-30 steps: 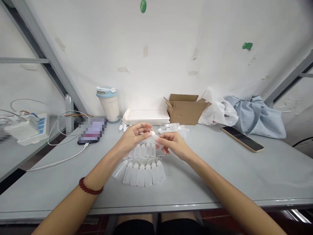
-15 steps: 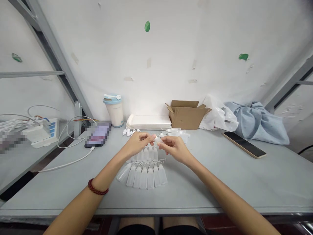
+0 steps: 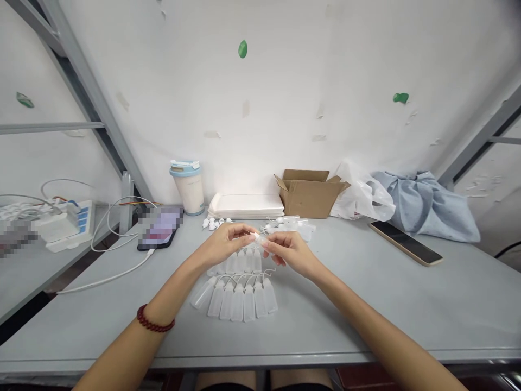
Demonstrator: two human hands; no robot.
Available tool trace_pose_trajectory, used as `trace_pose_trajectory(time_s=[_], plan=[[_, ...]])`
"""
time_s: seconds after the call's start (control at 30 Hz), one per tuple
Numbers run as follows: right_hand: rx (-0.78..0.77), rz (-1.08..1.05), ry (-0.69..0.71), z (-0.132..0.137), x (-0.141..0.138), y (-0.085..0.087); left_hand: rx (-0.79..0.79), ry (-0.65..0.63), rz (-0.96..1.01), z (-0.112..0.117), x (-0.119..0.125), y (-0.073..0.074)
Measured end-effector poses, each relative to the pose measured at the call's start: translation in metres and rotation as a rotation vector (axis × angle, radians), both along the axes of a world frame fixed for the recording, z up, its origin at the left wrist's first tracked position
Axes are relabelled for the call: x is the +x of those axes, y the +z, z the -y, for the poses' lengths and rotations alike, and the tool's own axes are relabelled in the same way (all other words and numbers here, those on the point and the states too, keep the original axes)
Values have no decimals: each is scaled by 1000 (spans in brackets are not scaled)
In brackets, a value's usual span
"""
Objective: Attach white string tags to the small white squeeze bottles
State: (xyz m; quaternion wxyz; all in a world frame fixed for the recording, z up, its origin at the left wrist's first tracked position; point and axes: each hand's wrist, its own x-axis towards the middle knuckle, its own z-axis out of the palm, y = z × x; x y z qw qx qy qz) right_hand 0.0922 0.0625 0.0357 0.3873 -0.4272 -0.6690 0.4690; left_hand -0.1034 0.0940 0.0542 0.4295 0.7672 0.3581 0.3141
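My left hand and my right hand meet above the grey table, both pinched on one small clear plastic bottle held between them. The left fingertips grip its tip end and the right fingers wrap its body. Just under the hands lie two rows of the same small white squeeze bottles, laid side by side with thin capped nozzles. More loose bottles and small white caps sit behind the hands.
Along the back wall stand a lidded cup, a stack of white trays, an open cardboard box, a plastic bag and blue cloth. A phone lies right; another phone with a white cable lies left.
Both hands stay together on the small bottle, the fingers shifting slightly around it. The view has tilted a little, so the table contents sit lower than a second ago.
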Motion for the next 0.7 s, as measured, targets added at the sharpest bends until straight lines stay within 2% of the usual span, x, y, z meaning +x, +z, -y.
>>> trace_pose_trajectory(time_s=[0.17,0.4,0.6,0.7], plan=[[65,35,-18,2,-3,0,-31,101,-23,-2,2,-6],[54,77,-47,1,-4,-1,6,28,-6,-1,2,-4],[173,120,-113,0,-7,-5,-73,98,-9,-1,3,-7],[193,167,-113,-1,-6,-8,-79,57,-11,0,4,-8]])
